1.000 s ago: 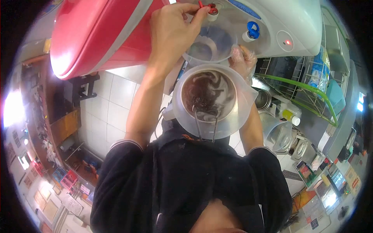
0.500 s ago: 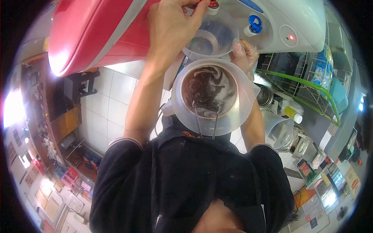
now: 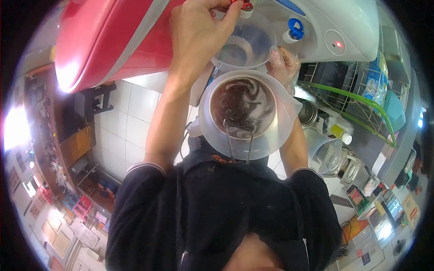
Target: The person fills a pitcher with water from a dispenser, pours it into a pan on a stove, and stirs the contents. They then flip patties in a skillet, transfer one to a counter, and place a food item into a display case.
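My left hand (image 3: 201,29) reaches up to the red tap (image 3: 246,7) of a red and white dispenser, fingers closed on its lever. Below that tap is a clear container (image 3: 260,38). My right hand (image 3: 284,65), in a clear plastic glove, has its fingers curled at the container's right side. Nearer my body, a translucent pitcher (image 3: 288,106) surrounds a round vessel of dark liquid (image 3: 239,106) with pale foam swirls. Two thin metal prongs (image 3: 251,147) stick out over its near edge. A blue tap (image 3: 295,29) sits right of the red one.
The dispenser body (image 3: 113,40) spans the top. At the right are a wire rack with a green rim (image 3: 357,97), a bottle with a yellow-green label (image 3: 340,132) and clear containers (image 3: 323,151). A white tiled floor (image 3: 138,104) shows at the left.
The view has shifted very slightly. My left hand stays at the red tap and my right hand beside the container; nothing else has visibly moved.
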`<control>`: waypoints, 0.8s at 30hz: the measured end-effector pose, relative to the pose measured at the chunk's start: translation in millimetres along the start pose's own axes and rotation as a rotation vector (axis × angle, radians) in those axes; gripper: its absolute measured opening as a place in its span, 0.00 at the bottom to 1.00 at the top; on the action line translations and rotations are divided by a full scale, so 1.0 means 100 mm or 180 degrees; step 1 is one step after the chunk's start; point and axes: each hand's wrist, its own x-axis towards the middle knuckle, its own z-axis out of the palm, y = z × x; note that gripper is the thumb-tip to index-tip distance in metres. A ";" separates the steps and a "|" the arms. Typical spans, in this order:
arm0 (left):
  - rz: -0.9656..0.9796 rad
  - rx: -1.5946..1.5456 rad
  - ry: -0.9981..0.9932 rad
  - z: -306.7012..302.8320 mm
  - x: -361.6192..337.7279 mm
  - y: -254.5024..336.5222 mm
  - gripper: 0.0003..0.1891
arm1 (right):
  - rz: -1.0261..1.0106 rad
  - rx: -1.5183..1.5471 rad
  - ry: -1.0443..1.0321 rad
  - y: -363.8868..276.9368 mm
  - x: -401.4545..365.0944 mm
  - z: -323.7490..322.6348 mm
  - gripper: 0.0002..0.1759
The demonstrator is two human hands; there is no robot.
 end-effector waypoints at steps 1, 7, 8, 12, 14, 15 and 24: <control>0.0063 0.0005 -0.0003 -0.01 -0.01 0.01 0.08 | 0.0063 -0.0034 -0.0004 -0.03 0.00 0.01 0.15; 0.0055 0.0046 -0.0011 -0.01 0.00 0.03 0.09 | 0.0179 -0.0283 0.0082 -0.18 -0.03 0.06 0.16; 0.0145 0.0041 0.0016 -0.01 -0.01 0.03 0.09 | 0.0227 -0.0367 0.0036 -0.21 -0.03 0.06 0.16; 0.0049 -0.0005 -0.0014 0.01 0.01 -0.03 0.09 | 0.0125 -0.0205 0.0023 -0.14 -0.03 0.04 0.16; 0.0073 -0.0045 -0.0002 0.01 0.02 -0.03 0.09 | 0.0333 -0.0436 0.0106 -0.22 -0.05 0.06 0.17; 0.0074 -0.0046 -0.0002 0.01 0.02 -0.02 0.09 | 0.0332 -0.0437 0.0107 -0.23 -0.05 0.07 0.17; -0.0010 -0.0027 -0.0057 -0.01 0.02 0.01 0.08 | 0.0281 -0.0208 0.0035 -0.18 -0.04 0.05 0.14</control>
